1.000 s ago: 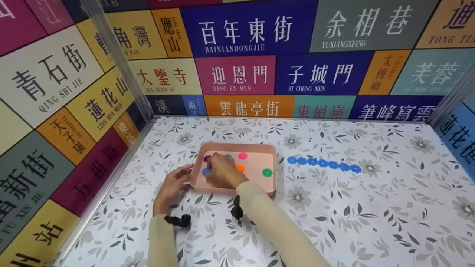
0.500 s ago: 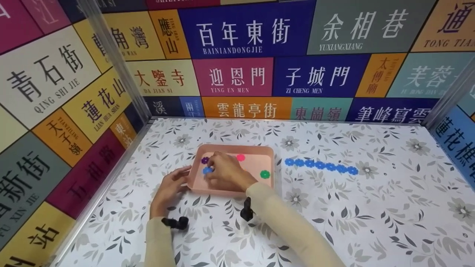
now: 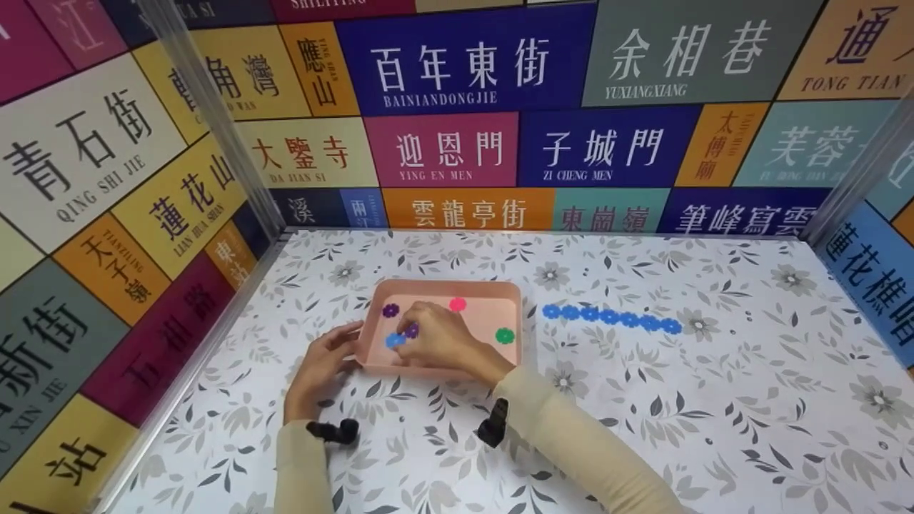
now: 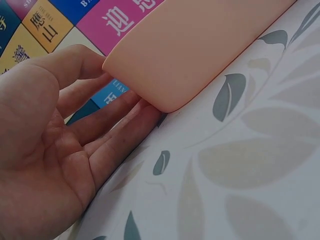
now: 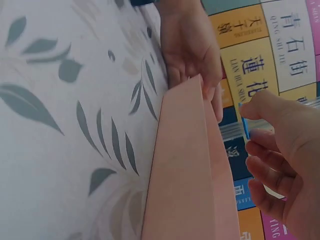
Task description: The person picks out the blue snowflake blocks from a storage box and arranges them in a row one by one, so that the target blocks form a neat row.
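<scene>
My right hand (image 3: pixel 439 339) is over the pink tray (image 3: pixel 493 289), thumb and index finger pinching a blue flower-shaped piece (image 3: pixel 395 340). In the right wrist view this blue piece (image 5: pixel 244 124) shows edge-on between the fingertips, above the tray's rim. A purple flower piece (image 3: pixel 410 330) lies close beside the fingers, and a dark purple one (image 3: pixel 390 310) sits farther back at the left. Also in the tray are a pink piece (image 3: pixel 457 305) and a green piece (image 3: pixel 505 335). My left hand (image 4: pixel 60 135) touches the tray's left end with relaxed fingers. My right hand hides part of the tray floor.
Right of the tray, several blue flower pieces (image 3: pixel 610 317) form a slightly slanting row on the floral-patterned table (image 3: pixel 714 400). Walls with coloured sign panels (image 3: pixel 457 150) stand behind and at both sides of the table.
My right hand has drawn back slightly to the right, with the blue flower piece now in its fingertips. A purple piece beside it has come into view. The left hand stays at the tray.
</scene>
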The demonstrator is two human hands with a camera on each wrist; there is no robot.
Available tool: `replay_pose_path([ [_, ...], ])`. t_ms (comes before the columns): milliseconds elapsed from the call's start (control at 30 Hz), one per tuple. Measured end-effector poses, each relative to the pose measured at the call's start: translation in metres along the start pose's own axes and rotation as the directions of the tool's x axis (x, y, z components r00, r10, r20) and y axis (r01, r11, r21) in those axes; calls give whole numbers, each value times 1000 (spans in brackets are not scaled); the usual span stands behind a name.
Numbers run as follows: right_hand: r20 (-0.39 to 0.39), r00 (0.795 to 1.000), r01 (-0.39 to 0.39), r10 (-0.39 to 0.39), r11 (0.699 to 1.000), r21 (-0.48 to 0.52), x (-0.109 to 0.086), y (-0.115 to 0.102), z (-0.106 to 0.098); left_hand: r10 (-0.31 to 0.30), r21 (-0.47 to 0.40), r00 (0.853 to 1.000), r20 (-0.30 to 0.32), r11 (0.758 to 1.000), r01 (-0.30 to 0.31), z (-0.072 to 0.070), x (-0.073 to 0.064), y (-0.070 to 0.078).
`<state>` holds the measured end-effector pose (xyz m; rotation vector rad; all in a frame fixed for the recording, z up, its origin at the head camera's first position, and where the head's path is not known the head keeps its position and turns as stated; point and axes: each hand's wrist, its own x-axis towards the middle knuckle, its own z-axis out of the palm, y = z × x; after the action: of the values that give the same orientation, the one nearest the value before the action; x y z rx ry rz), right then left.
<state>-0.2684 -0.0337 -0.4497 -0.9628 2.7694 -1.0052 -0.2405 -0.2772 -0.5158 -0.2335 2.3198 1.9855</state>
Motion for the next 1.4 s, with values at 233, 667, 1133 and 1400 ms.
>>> replay_pose_path([
  [233, -20, 1000, 23, -24, 999, -24, -27, 8, 2, 22, 10, 1000, -7, 1000, -22, 0, 1, 1],
  [667, -209, 977, 44, -48, 999, -23, -93, 47, -30, -31, 45, 999, -13, 999, 31, -2, -1, 2],
  [1133, -384, 923, -38, 10, 997, -66, -125, 73, -88, -22, 59, 1000, -14, 998, 23, 1, 0, 0],
  [1400, -517, 853, -123, 73, 990, -65, -138, 98, -129, -40, 57, 999, -13, 998, 41, 1, 1, 0],
])
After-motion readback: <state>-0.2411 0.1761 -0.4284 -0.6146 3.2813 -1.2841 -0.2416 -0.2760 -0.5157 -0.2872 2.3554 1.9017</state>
